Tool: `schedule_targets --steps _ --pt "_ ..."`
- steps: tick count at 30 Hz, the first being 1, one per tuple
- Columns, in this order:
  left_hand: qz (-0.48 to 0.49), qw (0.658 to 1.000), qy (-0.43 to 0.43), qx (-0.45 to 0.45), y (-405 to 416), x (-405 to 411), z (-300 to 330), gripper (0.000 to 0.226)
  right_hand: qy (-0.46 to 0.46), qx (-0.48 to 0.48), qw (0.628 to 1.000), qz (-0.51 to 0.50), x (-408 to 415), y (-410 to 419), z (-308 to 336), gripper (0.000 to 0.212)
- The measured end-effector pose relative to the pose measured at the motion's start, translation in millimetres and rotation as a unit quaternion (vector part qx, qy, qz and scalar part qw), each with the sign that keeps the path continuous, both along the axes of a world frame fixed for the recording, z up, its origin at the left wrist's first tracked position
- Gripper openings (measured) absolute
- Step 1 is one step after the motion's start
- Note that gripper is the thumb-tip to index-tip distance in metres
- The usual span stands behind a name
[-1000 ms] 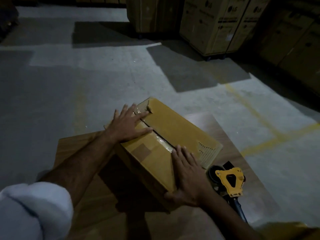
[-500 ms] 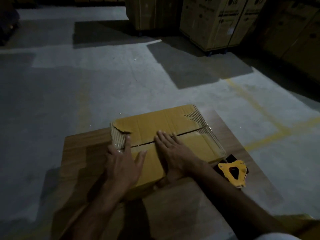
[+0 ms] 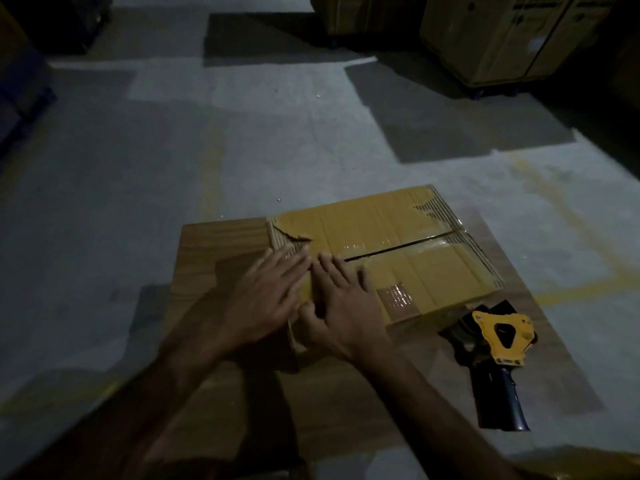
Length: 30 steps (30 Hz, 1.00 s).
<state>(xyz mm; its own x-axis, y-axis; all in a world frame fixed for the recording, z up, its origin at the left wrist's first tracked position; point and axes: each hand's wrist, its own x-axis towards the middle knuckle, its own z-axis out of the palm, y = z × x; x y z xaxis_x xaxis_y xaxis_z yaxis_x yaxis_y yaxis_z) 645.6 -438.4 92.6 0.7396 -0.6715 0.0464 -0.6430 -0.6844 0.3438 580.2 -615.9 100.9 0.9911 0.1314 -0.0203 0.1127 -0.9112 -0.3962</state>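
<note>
Warehouse, bare concrete floor [image 3: 242,150] with yellow lines, stacked shipping cartons [image 3: 491,32]

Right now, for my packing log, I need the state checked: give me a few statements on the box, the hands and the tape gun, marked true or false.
1. The left hand and the right hand both lie flat on the box. True.
2. The tape gun is in the right hand. False: it lies untouched on the board, right of the box.
3. A dark gap shows along the box's top seam. True.
4. The box is held up off the board. False: it rests on it.
5. The box's top skin is torn at a corner. True.
</note>
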Motion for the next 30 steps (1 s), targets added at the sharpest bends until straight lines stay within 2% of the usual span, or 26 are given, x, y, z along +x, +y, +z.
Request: schedule_targets --steps 3,5,7,8,13,16,18,21,24,27,30 --pt "-0.036 0.998 -0.036 -0.032 25 29 3 0.050 0.011 -0.036 0.998 -0.057 -21 12 -5 0.137" --pt "-0.059 0.994 -0.060 -0.074 23 47 9 0.039 0.009 -0.058 0.997 -0.049 -26 18 -9 0.142" --pt "-0.075 0.992 -0.068 -0.081 13 63 14 0.027 0.004 -0.080 0.997 -0.020 -24 13 -9 0.135" --pt "-0.080 0.993 -0.062 -0.067 8 68 16 0.028 0.005 -0.084 0.996 0.000 -22 8 -8 0.131" --pt "-0.122 0.991 -0.052 -0.016 6 50 2 0.053 0.002 -0.072 0.989 0.130 -22 -49 -2 0.127" --pt "-0.130 0.986 -0.097 0.028 4 23 -8 0.074 0.028 -0.071 0.975 0.207 -17 -92 15 0.125" --pt "-0.104 0.985 -0.130 0.035 -7 2 -16 0.075 0.073 -0.067 0.969 0.228 -12 -111 27 0.125" --pt "-0.048 0.981 -0.189 -0.007 -34 -26 -26 0.068 0.102 -0.090 0.965 0.222 -13 -124 33 0.122" --pt "0.008 0.979 -0.200 -0.029 -58 -47 -27 0.065 0.076 -0.148 0.970 0.176 -19 -122 29 0.117" --pt "0.026 0.982 -0.184 -0.022 -80 -53 -21 0.066 0.029 -0.200 0.974 0.103 -30 -111 22 0.087" --pt "-0.032 0.986 -0.163 -0.017 -91 -46 -13 0.070 -0.052 -0.119 0.991 0.022 -60 -98 4 0.072"
